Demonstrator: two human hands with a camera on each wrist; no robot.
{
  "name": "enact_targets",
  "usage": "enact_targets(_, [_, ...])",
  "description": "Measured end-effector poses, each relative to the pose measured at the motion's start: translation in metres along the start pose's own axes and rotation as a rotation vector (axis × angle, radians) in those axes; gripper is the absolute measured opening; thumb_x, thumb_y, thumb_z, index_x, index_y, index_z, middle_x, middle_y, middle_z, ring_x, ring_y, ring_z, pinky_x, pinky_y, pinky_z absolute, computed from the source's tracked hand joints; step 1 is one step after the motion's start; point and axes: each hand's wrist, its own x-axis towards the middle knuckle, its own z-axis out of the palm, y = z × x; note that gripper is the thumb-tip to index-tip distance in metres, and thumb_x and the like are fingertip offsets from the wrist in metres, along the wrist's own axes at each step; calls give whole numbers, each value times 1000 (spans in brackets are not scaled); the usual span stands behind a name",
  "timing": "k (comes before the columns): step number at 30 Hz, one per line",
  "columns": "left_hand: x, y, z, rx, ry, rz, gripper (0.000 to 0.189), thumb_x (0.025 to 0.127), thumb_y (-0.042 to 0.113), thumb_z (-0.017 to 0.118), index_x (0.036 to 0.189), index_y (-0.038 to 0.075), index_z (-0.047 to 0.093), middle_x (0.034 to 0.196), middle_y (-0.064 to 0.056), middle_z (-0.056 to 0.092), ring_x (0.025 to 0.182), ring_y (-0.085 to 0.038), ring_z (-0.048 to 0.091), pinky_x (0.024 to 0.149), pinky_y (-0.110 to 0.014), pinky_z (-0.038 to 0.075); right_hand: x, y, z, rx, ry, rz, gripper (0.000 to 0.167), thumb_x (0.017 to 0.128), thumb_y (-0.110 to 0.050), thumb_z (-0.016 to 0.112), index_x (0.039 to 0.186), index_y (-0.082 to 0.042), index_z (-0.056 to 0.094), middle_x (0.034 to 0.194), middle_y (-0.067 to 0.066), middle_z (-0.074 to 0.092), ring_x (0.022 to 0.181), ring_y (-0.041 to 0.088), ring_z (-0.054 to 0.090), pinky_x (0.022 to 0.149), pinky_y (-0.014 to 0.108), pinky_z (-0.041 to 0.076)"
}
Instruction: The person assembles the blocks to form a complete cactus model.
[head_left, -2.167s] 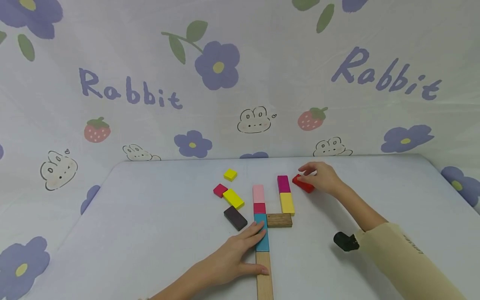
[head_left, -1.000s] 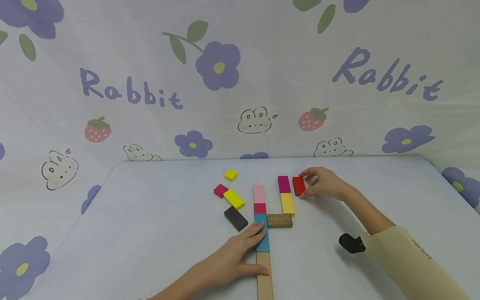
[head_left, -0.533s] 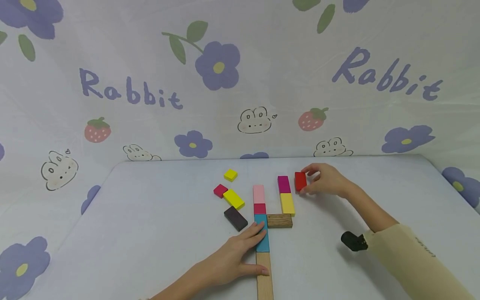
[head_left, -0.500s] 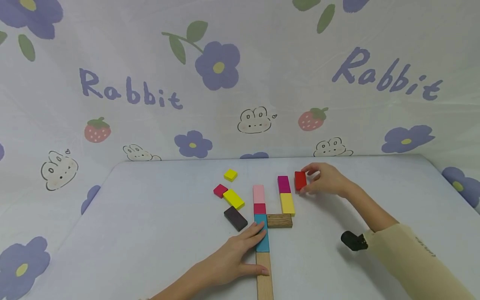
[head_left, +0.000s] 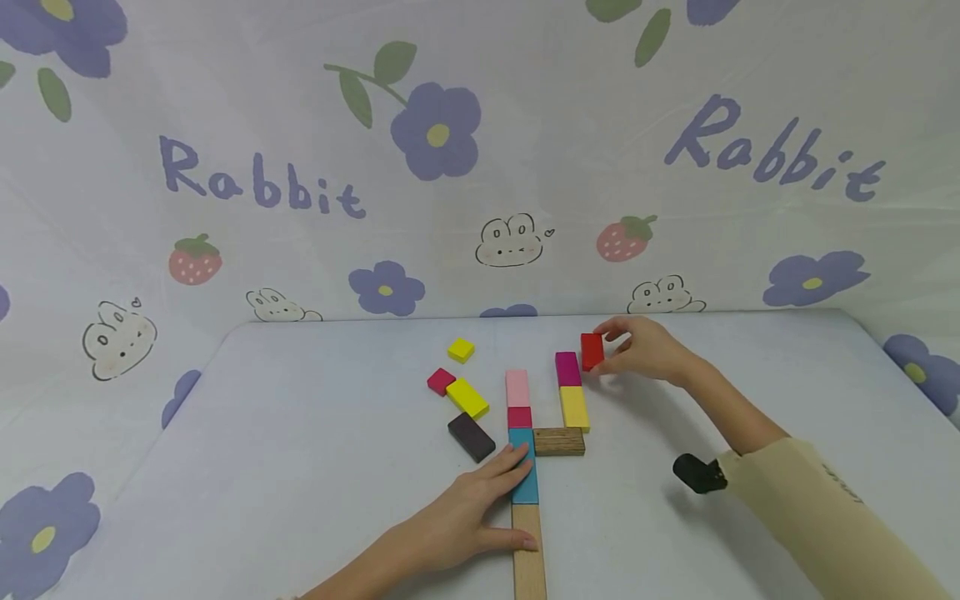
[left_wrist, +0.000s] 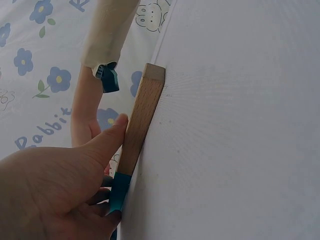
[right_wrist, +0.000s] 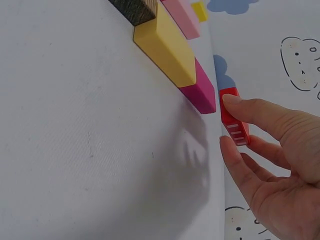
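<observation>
In the head view my right hand (head_left: 648, 348) pinches a red block (head_left: 592, 352) between thumb and fingers. White stripes mark one side of this block in the right wrist view. The block is just right of the far end of a magenta block (head_left: 567, 368), which sits end to end with a pale yellow block (head_left: 575, 407). My left hand (head_left: 457, 512) rests on the row at the front, fingertips on a blue block (head_left: 529, 487) and thumb on a light wooden block (head_left: 527, 521). A striped brown wooden block (head_left: 559, 442) joins the row sideways.
A pink block (head_left: 517, 387) and a crimson block (head_left: 519, 417) continue the row away from me. Loose on the left lie a small yellow block (head_left: 461, 350), a small red block (head_left: 441, 382), a longer yellow block (head_left: 467, 397) and a dark brown block (head_left: 471, 437).
My right hand has turned the red block from slanted to nearly parallel with the magenta one, then moved it farther away and slightly left. The left hand has stayed still.
</observation>
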Motion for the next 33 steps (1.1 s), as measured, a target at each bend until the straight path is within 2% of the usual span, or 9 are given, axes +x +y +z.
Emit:
enact_targets(16, [1, 0, 1, 6, -3, -6, 87, 95, 42, 79, 164, 7, 38, 176, -1, 23, 163, -24, 19, 125, -41, 34, 9, -21, 5, -21, 3, -9, 64, 89, -20, 84, 141, 5, 57, 137, 29, 58, 118, 43, 63, 92, 45, 62])
enact_targets(33, [3, -2, 1, 4, -11, -12, 88, 94, 43, 80, 164, 8, 38, 176, 0, 24, 163, -24, 20, 123, -40, 36, 30, -38, 23, -27, -1, -30, 64, 88, -18, 84, 141, 6, 58, 137, 30, 59, 121, 44, 62, 97, 48, 61])
